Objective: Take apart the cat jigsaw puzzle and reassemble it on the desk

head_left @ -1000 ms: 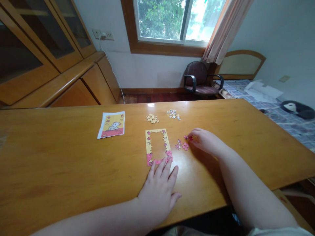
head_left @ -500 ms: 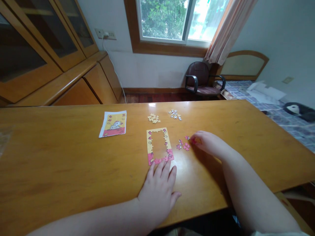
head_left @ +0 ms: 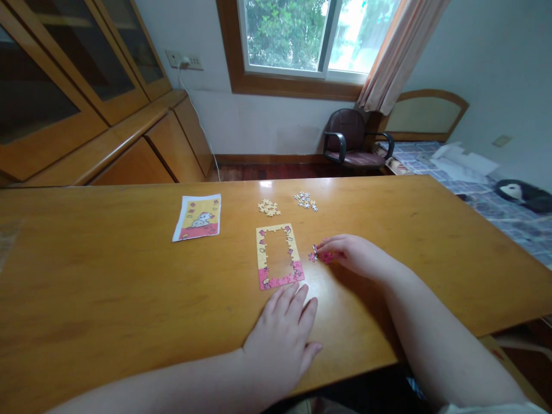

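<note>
The puzzle frame [head_left: 263, 277], a yellow and pink jigsaw border with a hollow middle, lies flat on the table. Just below its bottom edge my left hand [head_left: 282, 328] rests flat, fingers spread, the tips close to the pink strip. To the right of the frame, my right hand [head_left: 360, 256] bends its fingers down over a small group of pink puzzle pieces [head_left: 328, 258]. Its thumb and fingertips close on a pink piece there, partly hidden by the hand. A piece with white on it [head_left: 313, 253] shows at the index fingertip.
Behind the frame sit a yellow pile of pieces [head_left: 269, 207] and a white-and-grey pile [head_left: 306, 200]. A picture sheet [head_left: 199, 217] with a white animal lies to the left on the wooden table [head_left: 129, 287]. Beyond are a chair [head_left: 347, 138], cabinets [head_left: 159, 144] and a bed [head_left: 470, 167].
My right hand has moved left, over the pink pieces, covering some of them. My left hand has shifted slightly right and down, with its fingertips away from the border's lower edge.
</note>
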`<state>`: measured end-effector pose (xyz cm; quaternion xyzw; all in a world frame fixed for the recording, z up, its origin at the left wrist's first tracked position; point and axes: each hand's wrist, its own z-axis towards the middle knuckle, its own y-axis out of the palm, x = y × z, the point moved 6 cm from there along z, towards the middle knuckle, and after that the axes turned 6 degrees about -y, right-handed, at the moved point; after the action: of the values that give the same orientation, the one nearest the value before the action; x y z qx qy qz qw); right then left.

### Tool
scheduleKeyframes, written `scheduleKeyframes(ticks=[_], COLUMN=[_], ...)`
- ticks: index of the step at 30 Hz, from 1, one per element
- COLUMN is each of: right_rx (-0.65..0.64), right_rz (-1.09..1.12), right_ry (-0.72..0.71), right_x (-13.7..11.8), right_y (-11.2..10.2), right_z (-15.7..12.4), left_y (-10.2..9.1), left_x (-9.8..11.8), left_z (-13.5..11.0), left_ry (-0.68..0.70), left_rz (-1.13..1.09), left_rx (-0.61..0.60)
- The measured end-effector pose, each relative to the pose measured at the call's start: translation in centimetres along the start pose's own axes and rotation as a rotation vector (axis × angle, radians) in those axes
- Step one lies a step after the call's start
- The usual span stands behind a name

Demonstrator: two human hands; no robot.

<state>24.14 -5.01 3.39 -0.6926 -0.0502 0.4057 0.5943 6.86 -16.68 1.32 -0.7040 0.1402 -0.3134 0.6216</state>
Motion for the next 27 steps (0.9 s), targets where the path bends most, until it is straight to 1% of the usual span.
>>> scheduleKeyframes(ticks=[1,4,7,9,11,12,14,16,17,19,21,23,27], right_rx=[-0.007,-0.015,-0.01,-0.006,-0.005,0.007,0.063,0.136,0.157,0.182,0.182,0.188,0.202], right_rz=[0.007,-0.034,-0.067,-0.082,-0.083,-0.068,0.014,0.176,0.283,0.487,0.619,0.691,0.756], right_ry=[-0.007,0.036,0.071,0.097,0.126,0.137,0.155,0.172,0.183,0.195,0.195,0.196,0.171], right_x=[0.0,0.4,0.5,0.7,0.8,0.9,0.6,-0.2,-0.7,-2.0,-3.3,-4.2,-4.7], right_y=[0.2,0.5,0.2,-0.1,-0.4,-0.6,-1.0,-1.1,-0.9,0.0,1.3,2.5,4.0], right_z=[0.0,0.0,-0.2,-0.3,-0.4,-0.5,-0.6,-0.6,-0.5,-0.2,0.2,0.6,1.1], left_y=[0.0,-0.1,-0.6,-1.1,-1.5,-1.5,-1.2,-0.4,0.0,0.4,0.4,0.1,-0.2], left_x=[0.0,0.1,0.4,0.6,0.3,-0.2,-1.6,-3.2,-3.8,-4.6,-4.9,-4.9,-5.2], left_z=[0.0,-0.1,-0.2,-0.2,0.1,0.4,1.2,2.0,2.3,2.9,3.3,3.5,3.5], left_ry=[0.002,0.017,0.071,0.115,0.106,0.063,-0.094,-0.29,-0.366,-0.464,-0.491,-0.483,-0.494], left_rz=[-0.005,-0.037,-0.126,-0.265,-0.474,-0.59,-0.818,-1.077,-1.219,-1.418,-1.512,-1.552,-1.565], left_rx=[0.003,0.018,-0.006,-0.018,-0.016,-0.012,0.012,0.013,0.015,0.036,0.035,0.032,0.048])
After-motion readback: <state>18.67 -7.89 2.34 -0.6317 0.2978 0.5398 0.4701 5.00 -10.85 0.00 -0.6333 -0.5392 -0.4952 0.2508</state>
